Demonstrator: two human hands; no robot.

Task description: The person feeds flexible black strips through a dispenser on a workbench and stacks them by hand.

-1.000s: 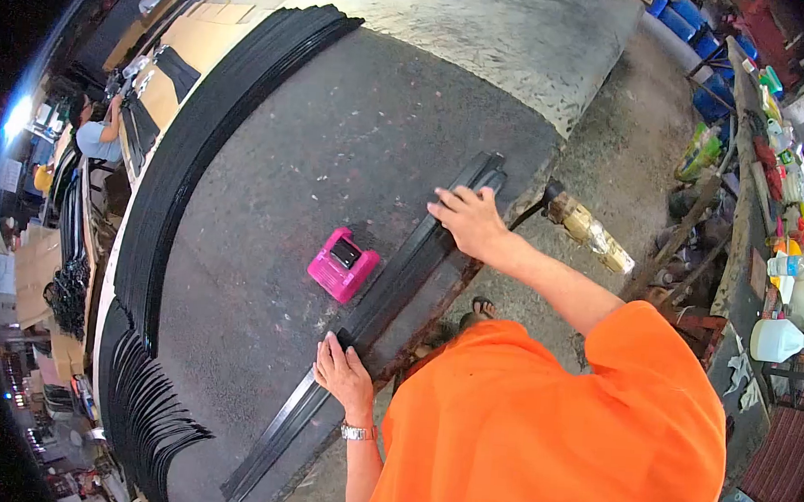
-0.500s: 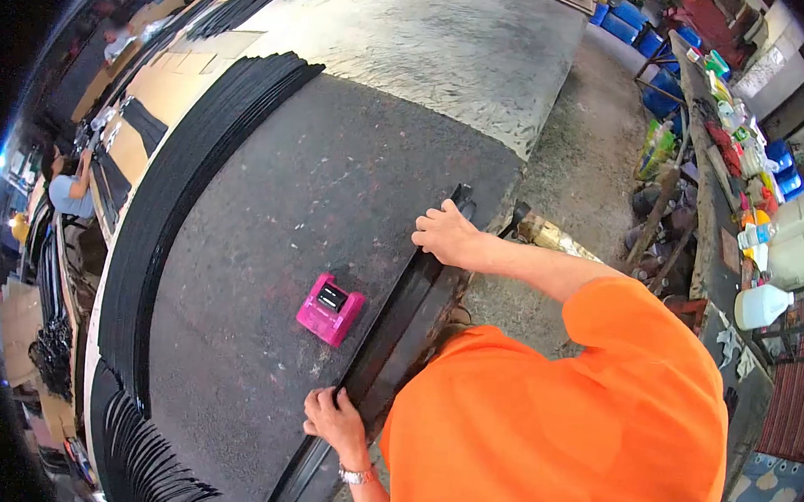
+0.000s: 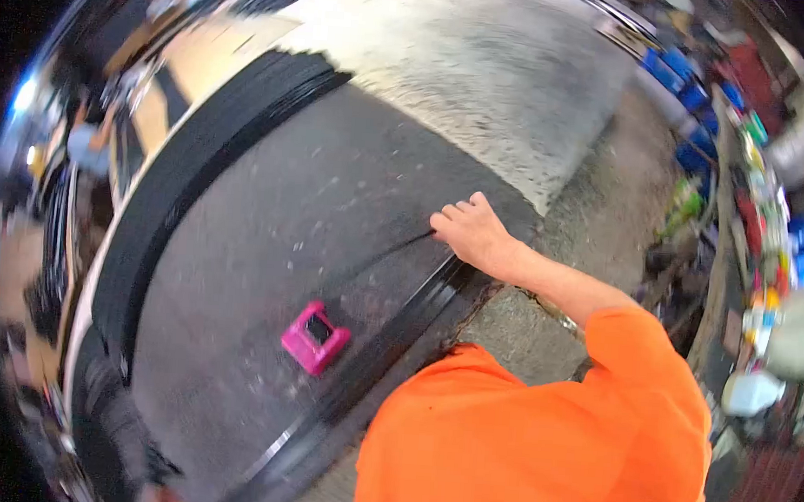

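Fingers of the right hand point(image 3: 478, 236) are closed on a thin black strip point(image 3: 394, 251) above the table's near edge. The strip slants toward the middle of the dark table point(image 3: 235, 239) and fades into blur, so its other end cannot be made out. A grip so near one end probably leaves most of the length free to trail.

The left hand point(image 3: 168, 501) is only a smear at the table's left end, by the blurred black strip ends point(image 3: 98, 402) there; whether its fingers are open or closed, I cannot tell.

Long black bars point(image 3: 382, 338) lie parallel to the near edge, likely so that both hands can reach along them. Beyond, a stack of black strips point(image 3: 213, 149) follows the far edge, laid side by side, presumably to prevent tangling. Between stack and bars sits a pink plastic case point(image 3: 306, 350) with a black inset, an obstacle to anything dragged low there. A pale sheet point(image 3: 488, 80) covers the table's right part; a white jug point(image 3: 752, 394) stands well apart, off its near side.
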